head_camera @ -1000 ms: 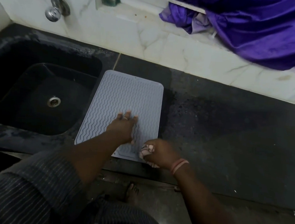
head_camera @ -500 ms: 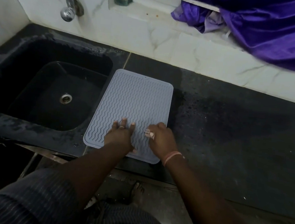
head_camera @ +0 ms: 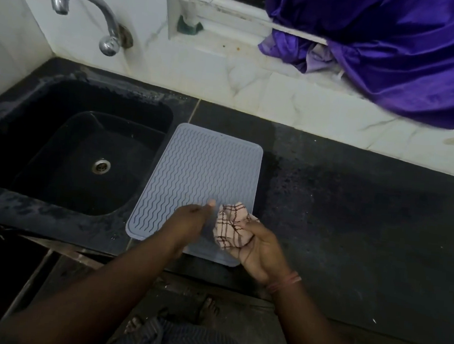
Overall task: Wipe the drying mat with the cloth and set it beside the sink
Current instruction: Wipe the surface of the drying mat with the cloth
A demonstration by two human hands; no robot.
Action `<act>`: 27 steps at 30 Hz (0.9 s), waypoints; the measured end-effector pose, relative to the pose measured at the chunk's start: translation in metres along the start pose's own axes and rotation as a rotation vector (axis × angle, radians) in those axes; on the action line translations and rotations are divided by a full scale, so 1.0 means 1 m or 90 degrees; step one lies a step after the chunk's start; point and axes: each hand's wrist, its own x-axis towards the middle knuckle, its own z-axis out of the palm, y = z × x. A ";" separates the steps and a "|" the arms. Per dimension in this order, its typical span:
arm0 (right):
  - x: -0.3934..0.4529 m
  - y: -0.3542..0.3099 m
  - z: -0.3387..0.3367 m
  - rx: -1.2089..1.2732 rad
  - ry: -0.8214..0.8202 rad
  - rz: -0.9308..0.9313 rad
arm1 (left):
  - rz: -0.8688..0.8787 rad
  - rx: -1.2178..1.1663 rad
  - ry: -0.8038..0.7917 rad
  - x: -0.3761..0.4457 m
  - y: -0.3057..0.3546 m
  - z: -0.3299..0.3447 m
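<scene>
The mat (head_camera: pixel 197 180) is lying flat on the dark counter (head_camera: pixel 353 224), just to the right of the sink (head_camera: pixel 67 136), with its left long edge running along the sink's rim. It is grey with wavy ridges, and its near end is reaching almost to the counter's front edge.

The right hand (head_camera: pixel 258 243) is hovering over the mat's near right corner, palm turned up and fingers curling around the cloth (head_camera: pixel 230 228). The cloth is a bunched, pale checked rag with dark lines, and it is sitting in that palm with its top poking up above the fingers. I cannot tell whether it is touching the mat beneath it.

The left hand (head_camera: pixel 191 218) is hanging just beside the cloth, over the mat's near end. Its fingers are loosely bent, with one fingertip pointing up toward the far wall, and it is holding nothing. Whether it is resting on the mat or floating above it is hard to make out.

A tap (head_camera: pixel 97 15) is arching out of the white wall above the sink, and a drain (head_camera: pixel 101 165) is showing in the basin. A purple fabric (head_camera: pixel 395 49) is spilling down from the window ledge (head_camera: pixel 233 21) at the right. Bare toes (head_camera: pixel 208 307) are showing on the floor below the counter.
</scene>
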 end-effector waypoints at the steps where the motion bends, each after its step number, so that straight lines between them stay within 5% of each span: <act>1: 0.000 0.001 0.002 0.014 0.011 -0.018 | -0.051 -0.089 -0.059 -0.008 0.004 0.000; 3: 0.003 0.009 0.003 0.002 0.064 -0.049 | -0.085 -0.179 -0.142 -0.010 0.005 0.002; 10: -0.004 0.018 0.004 -0.288 0.250 -0.150 | 0.078 -0.116 -0.054 -0.006 -0.013 0.010; 16: -0.009 0.026 0.008 -0.448 0.065 -0.162 | 0.004 -0.220 -0.113 -0.011 -0.021 0.028; 22: -0.010 0.018 -0.003 -0.524 0.052 -0.083 | -0.096 -0.424 -0.071 -0.003 -0.045 0.030; 24: -0.003 0.011 -0.002 -0.566 0.102 -0.086 | -0.059 -0.352 -0.025 -0.003 -0.045 0.031; 27: 0.014 -0.008 0.003 -0.638 0.173 -0.156 | 0.085 -0.040 0.121 0.006 -0.047 0.025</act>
